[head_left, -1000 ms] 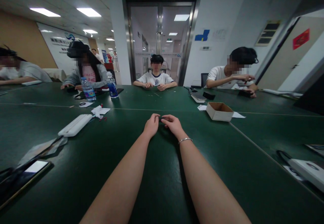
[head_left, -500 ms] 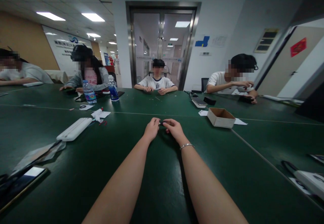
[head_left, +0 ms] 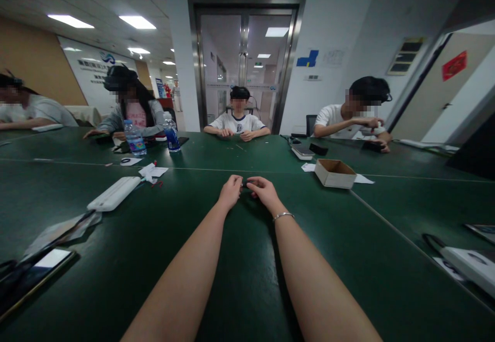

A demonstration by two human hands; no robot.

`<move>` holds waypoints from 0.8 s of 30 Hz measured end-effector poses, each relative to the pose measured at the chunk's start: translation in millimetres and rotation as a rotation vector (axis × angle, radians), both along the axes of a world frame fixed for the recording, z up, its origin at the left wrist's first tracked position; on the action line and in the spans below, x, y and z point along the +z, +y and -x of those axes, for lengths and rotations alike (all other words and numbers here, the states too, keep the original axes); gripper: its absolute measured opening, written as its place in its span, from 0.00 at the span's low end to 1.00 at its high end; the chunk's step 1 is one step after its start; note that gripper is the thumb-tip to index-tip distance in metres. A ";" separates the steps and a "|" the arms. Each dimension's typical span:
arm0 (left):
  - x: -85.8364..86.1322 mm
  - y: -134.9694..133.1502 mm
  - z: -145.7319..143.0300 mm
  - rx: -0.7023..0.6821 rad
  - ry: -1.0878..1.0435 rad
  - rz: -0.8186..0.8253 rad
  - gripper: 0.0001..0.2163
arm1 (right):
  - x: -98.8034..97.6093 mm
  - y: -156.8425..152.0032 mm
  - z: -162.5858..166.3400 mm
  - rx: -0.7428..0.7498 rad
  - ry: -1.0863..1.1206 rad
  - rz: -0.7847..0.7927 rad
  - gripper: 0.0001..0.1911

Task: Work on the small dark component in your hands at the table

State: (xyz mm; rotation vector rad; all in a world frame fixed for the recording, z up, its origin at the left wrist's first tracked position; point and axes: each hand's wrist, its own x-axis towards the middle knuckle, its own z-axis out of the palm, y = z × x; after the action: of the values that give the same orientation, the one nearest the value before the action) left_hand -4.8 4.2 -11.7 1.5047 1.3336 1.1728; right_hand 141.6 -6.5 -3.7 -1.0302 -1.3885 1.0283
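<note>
At centre, over the green surface (head_left: 240, 280), the left hand (head_left: 231, 191) and right hand (head_left: 264, 191) meet fingertip to fingertip, both pinched on a small dark piece (head_left: 244, 184); its make is too small to tell. The work looks mid-course, with nothing finished beside it. Room is open all around the hands. Farther out, a white case (head_left: 113, 193) lies at 10 o'clock and an open cardboard box (head_left: 334, 172) at 2 o'clock, well apart. Beyond, other people sit along the far edge.
</note>
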 end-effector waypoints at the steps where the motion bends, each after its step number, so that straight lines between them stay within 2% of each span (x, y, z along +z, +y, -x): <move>1: -0.5 0.6 0.3 -0.005 0.010 -0.004 0.14 | -0.1 0.3 0.0 0.002 0.001 -0.002 0.18; 8: 1.8 -0.9 0.9 -0.011 0.039 -0.027 0.13 | 2.8 -1.1 0.0 -0.019 -0.007 0.019 0.15; 15: 5.7 -2.6 1.4 0.002 -0.115 -0.071 0.14 | 3.7 0.8 0.1 -0.048 0.008 0.060 0.12; 20: 11.4 -5.6 3.3 -0.011 -0.163 -0.114 0.09 | 5.7 1.2 0.8 -0.059 0.015 0.110 0.08; 24: 14.0 -7.3 3.3 -0.014 -0.212 -0.081 0.09 | 7.1 0.6 0.9 -0.046 0.031 0.109 0.08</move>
State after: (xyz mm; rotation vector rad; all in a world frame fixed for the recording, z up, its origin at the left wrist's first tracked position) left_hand -8.1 -3.2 2.3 1.3997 1.1437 1.3508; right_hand 140.7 -5.9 3.4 -1.1157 -1.2894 1.0915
